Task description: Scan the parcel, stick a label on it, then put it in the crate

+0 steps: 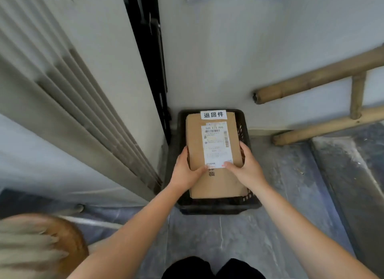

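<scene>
A brown cardboard parcel [195, 148] with a white shipping label [217, 145] on its top is held over a black plastic crate [220, 206] on the floor. My left hand [185, 170] grips the parcel's left near edge and my right hand [245, 166] grips its right near edge, both thumbs on top. A second brown parcel [220, 185] lies in the crate under it. A white tag with black characters [213, 114] is stuck on the crate's far rim.
The crate stands against a white wall [249, 50], with a ribbed white panel [72, 91] and a dark gap [149, 50] to the left. A bamboo ladder [324, 75] leans at the right. A step edge [342, 175] runs along the right. A blurred brown object [41, 243] sits bottom left.
</scene>
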`<act>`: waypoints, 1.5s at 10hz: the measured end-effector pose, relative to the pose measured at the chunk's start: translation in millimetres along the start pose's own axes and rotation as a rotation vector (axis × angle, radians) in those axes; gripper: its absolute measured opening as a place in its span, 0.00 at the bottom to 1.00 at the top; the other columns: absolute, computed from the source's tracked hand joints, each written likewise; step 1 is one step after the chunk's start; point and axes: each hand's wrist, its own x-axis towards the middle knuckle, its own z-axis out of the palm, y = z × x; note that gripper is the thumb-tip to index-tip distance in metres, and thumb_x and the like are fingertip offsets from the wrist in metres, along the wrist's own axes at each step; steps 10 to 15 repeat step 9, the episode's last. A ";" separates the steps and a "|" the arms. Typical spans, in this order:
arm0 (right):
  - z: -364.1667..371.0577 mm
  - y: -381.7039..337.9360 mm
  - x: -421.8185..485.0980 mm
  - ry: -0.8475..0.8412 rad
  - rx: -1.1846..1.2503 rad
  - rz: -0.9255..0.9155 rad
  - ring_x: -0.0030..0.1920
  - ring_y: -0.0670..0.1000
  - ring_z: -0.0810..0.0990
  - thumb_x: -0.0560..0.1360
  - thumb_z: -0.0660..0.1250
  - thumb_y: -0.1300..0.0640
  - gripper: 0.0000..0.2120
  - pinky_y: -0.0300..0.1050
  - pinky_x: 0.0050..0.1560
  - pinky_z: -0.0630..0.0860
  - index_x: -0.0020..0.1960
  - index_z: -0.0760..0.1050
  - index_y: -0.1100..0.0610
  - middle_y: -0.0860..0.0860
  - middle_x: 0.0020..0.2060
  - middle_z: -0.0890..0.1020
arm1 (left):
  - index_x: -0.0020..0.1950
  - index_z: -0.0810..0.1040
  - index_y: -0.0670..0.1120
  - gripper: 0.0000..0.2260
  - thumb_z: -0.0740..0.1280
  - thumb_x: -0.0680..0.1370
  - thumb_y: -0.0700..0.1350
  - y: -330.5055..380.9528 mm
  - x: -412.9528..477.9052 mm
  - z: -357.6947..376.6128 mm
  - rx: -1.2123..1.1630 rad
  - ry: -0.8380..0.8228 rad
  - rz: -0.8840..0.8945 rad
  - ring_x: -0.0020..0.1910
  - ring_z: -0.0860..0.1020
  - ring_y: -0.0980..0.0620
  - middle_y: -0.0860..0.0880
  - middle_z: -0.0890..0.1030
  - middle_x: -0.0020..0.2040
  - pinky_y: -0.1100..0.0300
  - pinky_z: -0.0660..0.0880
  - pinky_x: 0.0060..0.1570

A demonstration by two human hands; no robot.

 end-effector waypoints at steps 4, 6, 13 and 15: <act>118.0 224.3 176.1 -0.127 -0.102 0.225 0.63 0.58 0.72 0.69 0.72 0.56 0.38 0.53 0.62 0.71 0.72 0.56 0.58 0.57 0.66 0.72 | 0.68 0.63 0.43 0.29 0.72 0.70 0.41 -208.8 185.5 128.0 0.011 -0.116 -0.255 0.65 0.72 0.46 0.44 0.74 0.67 0.50 0.70 0.66; 144.1 266.8 197.4 -0.232 -0.213 0.283 0.64 0.58 0.71 0.69 0.71 0.58 0.36 0.50 0.60 0.70 0.70 0.56 0.59 0.58 0.65 0.72 | 0.70 0.59 0.42 0.31 0.70 0.71 0.40 -255.4 209.3 158.7 0.074 -0.188 -0.326 0.67 0.70 0.47 0.44 0.71 0.69 0.55 0.68 0.65; 133.7 246.7 193.8 -0.217 -0.315 0.180 0.64 0.59 0.71 0.68 0.72 0.60 0.35 0.51 0.63 0.71 0.70 0.59 0.60 0.60 0.64 0.72 | 0.68 0.68 0.43 0.26 0.70 0.71 0.38 -242.3 207.8 162.1 0.231 -0.215 -0.182 0.64 0.74 0.46 0.43 0.75 0.66 0.55 0.71 0.63; 133.7 246.7 193.8 -0.217 -0.315 0.180 0.64 0.59 0.71 0.68 0.72 0.60 0.35 0.51 0.63 0.71 0.70 0.59 0.60 0.60 0.64 0.72 | 0.68 0.68 0.43 0.26 0.70 0.71 0.38 -242.3 207.8 162.1 0.231 -0.215 -0.182 0.64 0.74 0.46 0.43 0.75 0.66 0.55 0.71 0.63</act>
